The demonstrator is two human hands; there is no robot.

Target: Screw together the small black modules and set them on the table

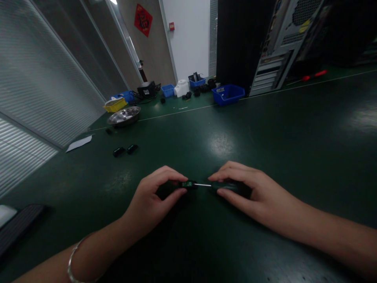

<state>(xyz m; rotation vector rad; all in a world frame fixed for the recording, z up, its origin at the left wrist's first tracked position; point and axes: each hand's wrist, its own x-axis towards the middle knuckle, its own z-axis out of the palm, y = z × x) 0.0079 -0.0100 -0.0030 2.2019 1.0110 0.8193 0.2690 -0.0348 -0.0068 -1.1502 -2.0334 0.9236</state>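
Near the middle of the green table, my left hand (160, 188) pinches a small black device (187, 184) with a lit green display between thumb and fingers. My right hand (246, 186) is closed around the dark handle of a screwdriver (203, 184). Its thin bright shaft points left, and the tip meets the right end of the device. Whether the tip sits inside the device cannot be made out. Part of the handle is hidden under my right fingers.
Two small black pieces (125, 150) lie at the left, below a metal bowl (124, 116). A blue bin (228, 94) stands at the back beside a computer case (272, 51). A keyboard (22, 226) is at the left edge.
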